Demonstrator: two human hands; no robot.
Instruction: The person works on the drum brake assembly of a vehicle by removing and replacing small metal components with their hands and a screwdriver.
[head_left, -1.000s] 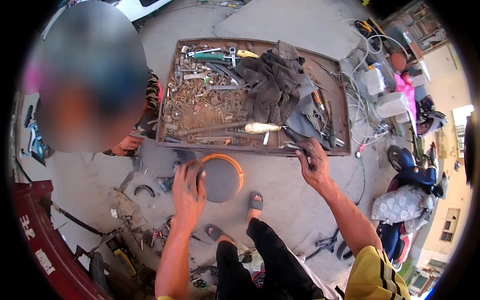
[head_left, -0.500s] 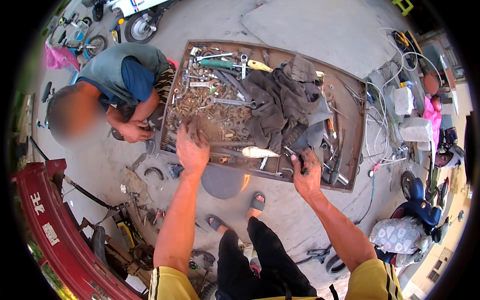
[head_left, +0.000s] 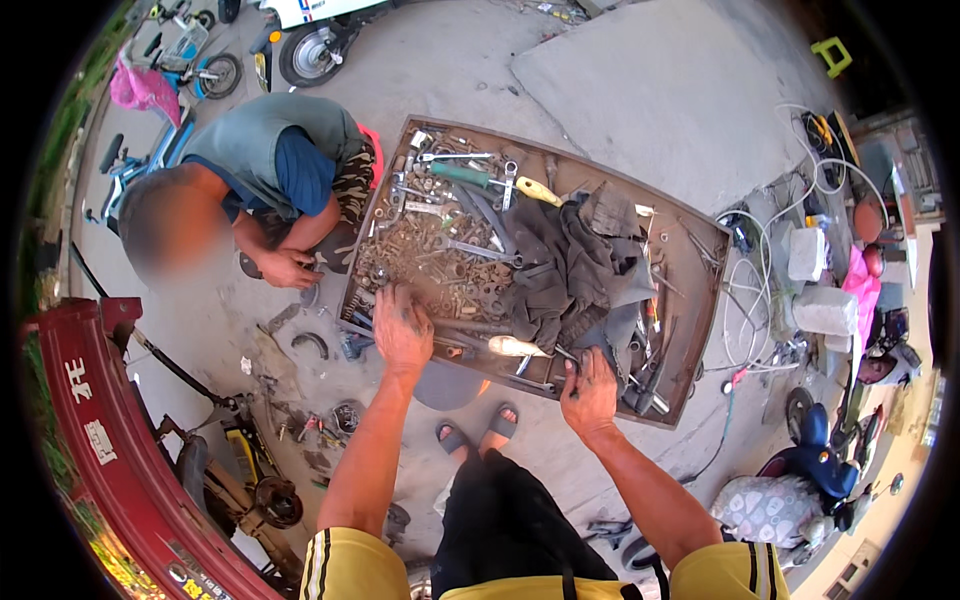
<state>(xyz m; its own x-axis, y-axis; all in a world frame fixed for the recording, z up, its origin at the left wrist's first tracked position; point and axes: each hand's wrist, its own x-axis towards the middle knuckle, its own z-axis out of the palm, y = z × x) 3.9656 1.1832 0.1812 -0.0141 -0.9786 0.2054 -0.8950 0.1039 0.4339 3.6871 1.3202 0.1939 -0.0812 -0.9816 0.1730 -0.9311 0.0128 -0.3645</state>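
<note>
Since the earlier frame the left hand [head_left: 403, 331] is reaching further into the tray, off the dark round pan [head_left: 447, 385] it was over before, and the right hand [head_left: 590, 392] is sliding along the near rim. The left hand is now lying palm down, fingers spread and flat, on the heap of rusty nuts, bolts and small spanners [head_left: 430, 268] at the left of the wide, shallow rusty metal tray [head_left: 700, 350]; it is gripping nothing that I can see. The right hand is curling over dark tools at the near edge, but whether its fingers are closed on one I cannot tell.

Sharp, rusty ends are lying everywhere under the bare palm, so a cut or a pinch looks likely if the hand is pressing or raking. Loose bits could also be spilling over the low rim onto the concrete floor [head_left: 640, 90].

The tray is also holding a crumpled dark grey rag [head_left: 565, 270] in the middle, a green-handled tool [head_left: 462, 176] and a yellow-handled one [head_left: 538, 190] at the far side, and a pale-handled screwdriver [head_left: 518, 347] between the hands. A crouching person in a grey-blue shirt [head_left: 265, 160] is working just left of the tray.
</note>
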